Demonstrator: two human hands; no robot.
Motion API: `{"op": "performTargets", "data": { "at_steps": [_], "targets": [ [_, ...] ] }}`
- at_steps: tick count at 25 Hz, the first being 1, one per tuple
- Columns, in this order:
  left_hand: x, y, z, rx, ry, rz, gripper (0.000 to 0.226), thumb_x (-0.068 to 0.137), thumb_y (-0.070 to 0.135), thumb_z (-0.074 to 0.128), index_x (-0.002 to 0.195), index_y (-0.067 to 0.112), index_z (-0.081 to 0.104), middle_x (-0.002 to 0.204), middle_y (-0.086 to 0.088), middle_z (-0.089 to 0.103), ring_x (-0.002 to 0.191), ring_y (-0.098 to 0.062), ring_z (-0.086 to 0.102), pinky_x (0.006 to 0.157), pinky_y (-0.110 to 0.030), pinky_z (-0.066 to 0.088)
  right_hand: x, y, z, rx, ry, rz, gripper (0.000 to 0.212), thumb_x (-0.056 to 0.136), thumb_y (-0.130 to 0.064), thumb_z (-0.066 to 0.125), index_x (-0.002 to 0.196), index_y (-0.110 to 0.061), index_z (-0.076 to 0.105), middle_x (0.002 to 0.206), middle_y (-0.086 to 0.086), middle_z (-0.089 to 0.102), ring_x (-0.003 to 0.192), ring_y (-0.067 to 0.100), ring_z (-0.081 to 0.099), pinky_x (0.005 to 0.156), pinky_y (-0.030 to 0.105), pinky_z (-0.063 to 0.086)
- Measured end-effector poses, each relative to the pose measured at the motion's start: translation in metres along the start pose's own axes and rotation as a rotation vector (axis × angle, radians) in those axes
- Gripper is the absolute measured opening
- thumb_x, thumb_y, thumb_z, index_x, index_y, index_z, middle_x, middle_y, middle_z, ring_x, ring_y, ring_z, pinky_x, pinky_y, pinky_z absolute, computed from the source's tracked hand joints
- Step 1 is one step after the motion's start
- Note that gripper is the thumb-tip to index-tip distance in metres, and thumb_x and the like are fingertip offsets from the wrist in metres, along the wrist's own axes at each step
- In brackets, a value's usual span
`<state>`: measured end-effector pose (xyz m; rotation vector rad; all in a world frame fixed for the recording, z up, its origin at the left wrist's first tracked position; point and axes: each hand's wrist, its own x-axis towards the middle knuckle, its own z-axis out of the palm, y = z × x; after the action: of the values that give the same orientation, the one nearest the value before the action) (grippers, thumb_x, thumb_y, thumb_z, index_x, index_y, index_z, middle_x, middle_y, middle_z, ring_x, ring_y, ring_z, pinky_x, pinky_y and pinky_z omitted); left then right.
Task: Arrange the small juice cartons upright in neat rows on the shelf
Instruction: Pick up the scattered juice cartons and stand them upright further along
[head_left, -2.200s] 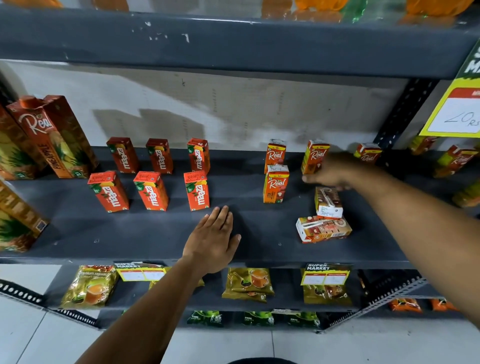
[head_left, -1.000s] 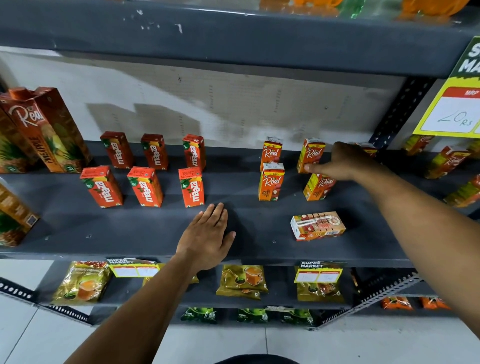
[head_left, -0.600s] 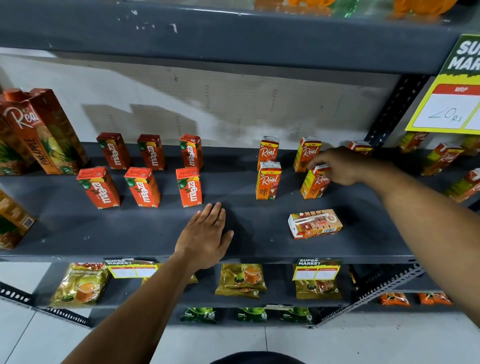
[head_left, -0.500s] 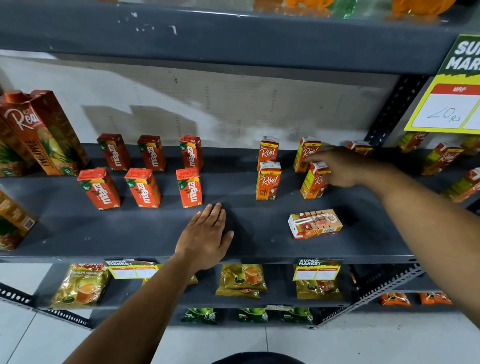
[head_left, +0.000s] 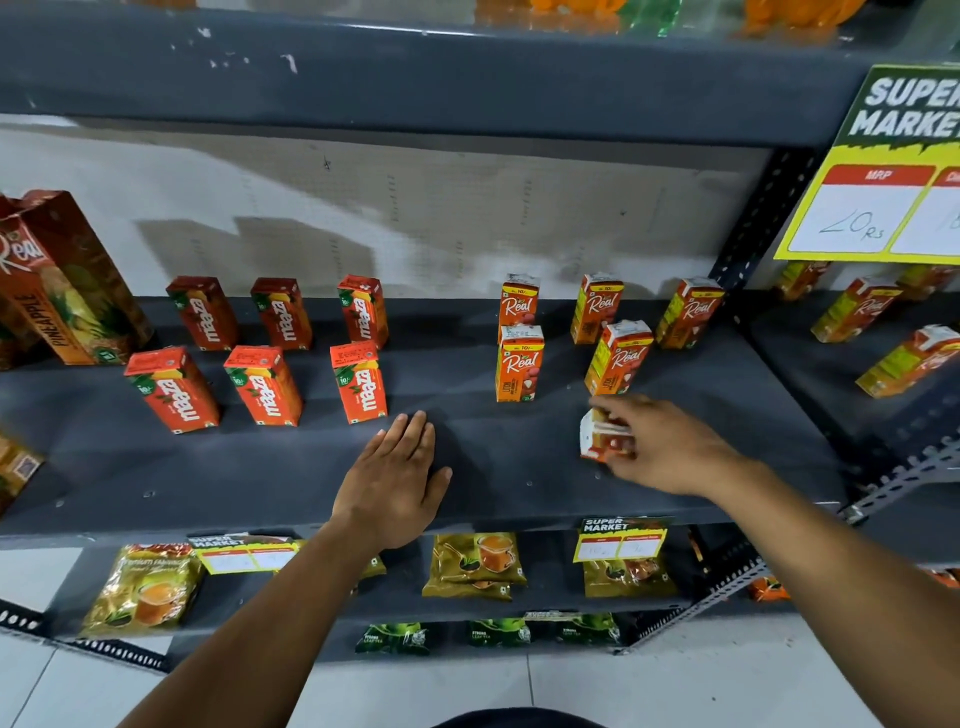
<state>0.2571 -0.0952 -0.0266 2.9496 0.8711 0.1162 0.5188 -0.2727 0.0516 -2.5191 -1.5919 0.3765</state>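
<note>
Last fallen carton next.
My right hand (head_left: 660, 447) has left the stood carton (head_left: 618, 358), now pinching the lying carton (head_left: 605, 441); left hand (head_left: 395, 483) spread flat.

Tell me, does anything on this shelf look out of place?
Yes: one small Real carton lies on its side near the front of the shelf, under the right hand, while the other small cartons stand upright. The left hand rests flat.

I see a matt grey painted-metal shelf (head_left: 519, 483), scuffed; glossy printed-card Maaza cartons (head_left: 265, 384) and Real cartons (head_left: 519, 364); shiny foil tea pouches (head_left: 475, 564); a rough, stained back wall (head_left: 415, 208).
</note>
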Motion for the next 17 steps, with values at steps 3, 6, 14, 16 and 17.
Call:
{"op": "performTargets", "data": {
  "at_steps": [3, 6, 14, 16, 17],
  "targets": [
    [0.005, -0.001, -0.003, 0.010, -0.004, 0.002, 0.081, 0.085, 0.056, -0.004, 0.148, 0.007, 0.013, 0.159, -0.009, 0.008, 0.146, -0.023, 0.003, 0.117, -0.036, 0.004, 0.004, 0.033, 0.008, 0.559, 0.496, 0.284, 0.076, 0.070, -0.020, 0.081, 0.137, -0.030, 0.047, 0.132, 0.005, 0.058, 0.115, 0.021, 0.059, 0.100, 0.040, 0.049],
    [0.007, -0.001, -0.002, 0.011, -0.006, -0.003, 0.081, 0.085, 0.056, -0.004, 0.148, 0.008, 0.012, 0.159, -0.008, 0.008, 0.146, -0.023, 0.003, 0.116, -0.036, 0.004, 0.023, 0.048, 0.003, 0.702, 0.808, 0.412, 0.070, 0.072, -0.013, 0.080, 0.134, -0.020, 0.050, 0.132, 0.011, 0.052, 0.117, 0.025, 0.056, 0.099, 0.032, 0.045],
    [0.006, 0.004, 0.000, 0.005, -0.022, 0.003, 0.079, 0.086, 0.056, -0.001, 0.148, 0.008, 0.014, 0.159, -0.008, 0.010, 0.146, -0.023, 0.005, 0.116, -0.037, 0.005, 0.016, 0.061, 0.002, 0.721, 0.838, 0.470, 0.070, 0.081, -0.018, 0.074, 0.142, -0.016, 0.038, 0.145, 0.016, 0.031, 0.129, 0.029, 0.042, 0.100, 0.031, 0.038],
    [0.007, 0.004, -0.001, 0.007, -0.013, 0.006, 0.080, 0.086, 0.056, -0.002, 0.148, 0.009, 0.014, 0.160, -0.008, 0.010, 0.146, -0.023, 0.005, 0.116, -0.037, 0.005, 0.012, 0.074, -0.025, 0.631, 0.785, 0.353, 0.063, 0.080, -0.013, 0.068, 0.138, -0.020, 0.045, 0.145, 0.014, 0.032, 0.131, 0.029, 0.041, 0.109, 0.037, 0.036],
    [0.007, 0.003, -0.002, 0.012, -0.013, 0.004, 0.080, 0.086, 0.057, -0.003, 0.149, 0.010, 0.013, 0.160, -0.007, 0.009, 0.146, -0.023, 0.004, 0.116, -0.036, 0.004, 0.012, 0.080, -0.043, 0.469, 0.685, 0.234, 0.061, 0.077, -0.008, 0.068, 0.134, -0.020, 0.051, 0.144, 0.014, 0.036, 0.132, 0.030, 0.041, 0.111, 0.037, 0.034]
  ]
}}
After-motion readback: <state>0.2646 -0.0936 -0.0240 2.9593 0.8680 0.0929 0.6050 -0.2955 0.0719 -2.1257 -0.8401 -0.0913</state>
